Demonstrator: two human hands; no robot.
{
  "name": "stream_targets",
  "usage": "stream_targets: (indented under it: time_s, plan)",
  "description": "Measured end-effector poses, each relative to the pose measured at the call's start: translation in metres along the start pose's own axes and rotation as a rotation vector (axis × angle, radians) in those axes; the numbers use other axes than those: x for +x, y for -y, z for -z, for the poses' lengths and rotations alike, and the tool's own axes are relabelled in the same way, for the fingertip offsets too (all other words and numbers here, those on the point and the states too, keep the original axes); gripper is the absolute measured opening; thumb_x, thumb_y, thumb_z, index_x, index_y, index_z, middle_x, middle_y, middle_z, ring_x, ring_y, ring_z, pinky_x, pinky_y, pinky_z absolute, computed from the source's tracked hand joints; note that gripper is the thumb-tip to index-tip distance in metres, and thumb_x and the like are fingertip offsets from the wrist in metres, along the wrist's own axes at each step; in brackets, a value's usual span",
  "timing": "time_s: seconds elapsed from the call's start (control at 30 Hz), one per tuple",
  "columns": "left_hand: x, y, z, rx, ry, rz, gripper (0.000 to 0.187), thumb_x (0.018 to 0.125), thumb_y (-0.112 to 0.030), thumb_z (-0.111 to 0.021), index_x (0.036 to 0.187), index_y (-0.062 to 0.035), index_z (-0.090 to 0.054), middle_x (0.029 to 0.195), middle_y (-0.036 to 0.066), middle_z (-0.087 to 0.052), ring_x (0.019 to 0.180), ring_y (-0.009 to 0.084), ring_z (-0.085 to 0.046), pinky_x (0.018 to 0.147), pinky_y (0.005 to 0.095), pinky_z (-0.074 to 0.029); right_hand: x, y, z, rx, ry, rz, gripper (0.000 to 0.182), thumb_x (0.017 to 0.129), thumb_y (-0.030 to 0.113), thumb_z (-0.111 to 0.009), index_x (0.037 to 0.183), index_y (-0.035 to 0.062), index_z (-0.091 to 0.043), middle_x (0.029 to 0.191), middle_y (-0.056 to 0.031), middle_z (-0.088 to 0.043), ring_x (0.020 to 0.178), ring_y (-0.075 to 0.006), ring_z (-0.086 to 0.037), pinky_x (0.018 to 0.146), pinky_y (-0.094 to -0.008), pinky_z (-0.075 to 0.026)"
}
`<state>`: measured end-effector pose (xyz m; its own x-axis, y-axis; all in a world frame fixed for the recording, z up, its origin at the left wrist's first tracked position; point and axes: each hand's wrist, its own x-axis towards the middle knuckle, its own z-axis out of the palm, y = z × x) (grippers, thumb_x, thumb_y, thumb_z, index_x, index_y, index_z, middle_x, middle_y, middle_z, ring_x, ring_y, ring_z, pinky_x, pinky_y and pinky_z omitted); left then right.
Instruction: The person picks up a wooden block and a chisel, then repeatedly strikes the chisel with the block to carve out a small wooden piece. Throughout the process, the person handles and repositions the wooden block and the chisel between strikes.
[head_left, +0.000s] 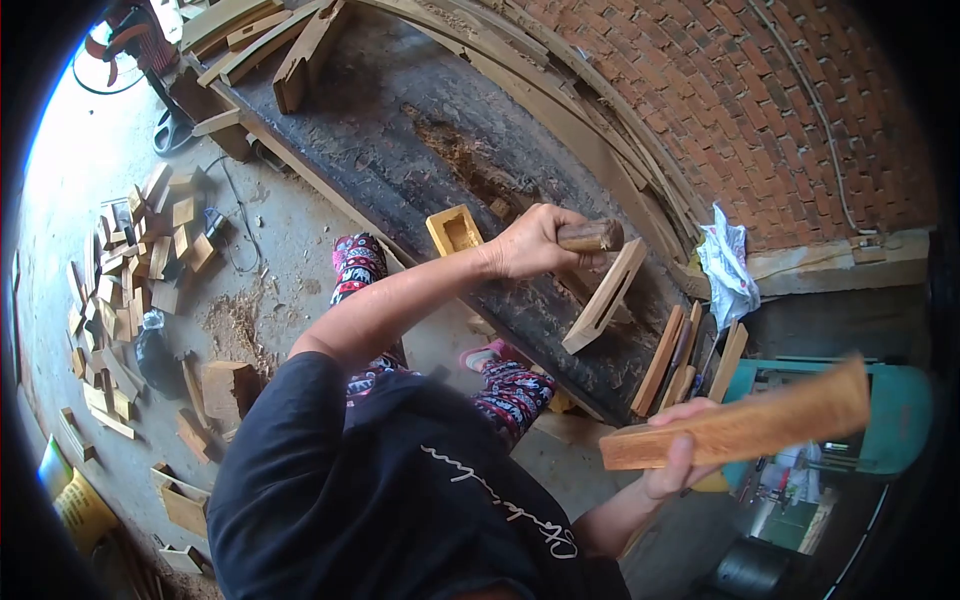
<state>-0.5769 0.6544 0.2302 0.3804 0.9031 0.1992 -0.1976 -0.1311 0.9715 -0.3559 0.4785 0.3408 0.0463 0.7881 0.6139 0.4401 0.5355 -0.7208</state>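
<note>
My left hand (540, 243) is closed round the round wooden handle of a chisel (592, 236), above the dark workbench (380, 150). The handle's worn butt points right, and the blade is hidden under the hand. Just beside it a pale wooden piece with a long slot (607, 297) stands tilted on the bench. My right hand (682, 455) grips a thick reddish-brown wooden block (740, 418) at its near end, raised off the bench at the lower right; its far end is smeared by motion. Left of the chisel lies a yellowish block with a hollow (454, 232).
Several wooden strips (672, 355) stand at the bench's right end, by a green machine (895, 415). Boards (310, 55) lie at the far left end, shavings (455, 150) in the middle. A white plastic bag (728, 265) is by the brick wall (740, 120). Offcuts (125, 290) cover the floor.
</note>
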Motion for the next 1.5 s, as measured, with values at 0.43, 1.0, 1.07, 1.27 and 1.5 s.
stream_targets:
  time_s: [0.43, 1.0, 1.07, 1.27, 1.5]
  plan:
    - [-0.019, 0.013, -0.011, 0.201, -0.025, -0.134, 0.028, 0.074, -0.027, -0.080, 0.080, -0.0049, -0.064, 0.069, 0.013, -0.063, 0.067, 0.0286, -0.065, 0.063, 0.0388, -0.048, -0.002, -0.023, -0.013, -0.009, 0.301, -0.054, 0.075, 0.077, 0.016, -0.068, 0.138, 0.0006, -0.028, 0.108, -0.0126, -0.048, 0.086, -0.0213, -0.056, 0.080, -0.0354, -0.049]
    - [-0.025, 0.017, -0.022, 0.341, -0.029, -0.234, 0.027, 0.073, -0.030, -0.077, 0.077, -0.0074, -0.063, 0.067, 0.015, -0.061, 0.071, 0.0376, -0.063, 0.063, 0.0445, -0.048, -0.070, -0.063, -0.051, -0.303, 0.289, -0.247, 0.080, 0.075, 0.016, -0.070, 0.143, -0.0003, -0.030, 0.137, -0.0198, -0.040, 0.117, -0.0263, -0.048, 0.107, -0.0411, -0.032]
    - [-0.023, 0.014, -0.020, 0.281, -0.051, -0.165, 0.026, 0.073, -0.029, -0.077, 0.077, -0.0077, -0.063, 0.067, 0.015, -0.062, 0.072, 0.0374, -0.063, 0.063, 0.0450, -0.048, -0.067, -0.057, -0.041, -0.123, 0.234, -0.383, 0.090, 0.072, 0.010, -0.073, 0.147, -0.0017, -0.024, 0.140, -0.0180, -0.036, 0.130, -0.0257, -0.035, 0.112, -0.0408, -0.026]
    - [-0.029, 0.020, -0.026, 0.360, 0.000, -0.205, 0.026, 0.073, -0.029, -0.077, 0.078, -0.0077, -0.064, 0.067, 0.015, -0.061, 0.072, 0.0370, -0.063, 0.063, 0.0448, -0.048, -0.037, -0.025, -0.059, 0.258, -0.243, 0.139, 0.072, 0.082, 0.034, -0.058, 0.138, -0.0033, -0.032, 0.100, -0.0183, -0.051, 0.076, -0.0243, -0.057, 0.072, -0.0353, -0.050]
    - [-0.020, 0.015, -0.017, 0.313, -0.049, -0.144, 0.029, 0.072, -0.032, -0.077, 0.079, -0.0073, -0.063, 0.070, 0.016, -0.064, 0.075, 0.0383, -0.064, 0.065, 0.0448, -0.049, -0.075, -0.061, -0.034, -0.095, 0.071, -0.241, 0.075, 0.075, 0.016, -0.073, 0.137, -0.0041, -0.035, 0.110, -0.0174, -0.052, 0.092, -0.0255, -0.057, 0.085, -0.0374, -0.046]
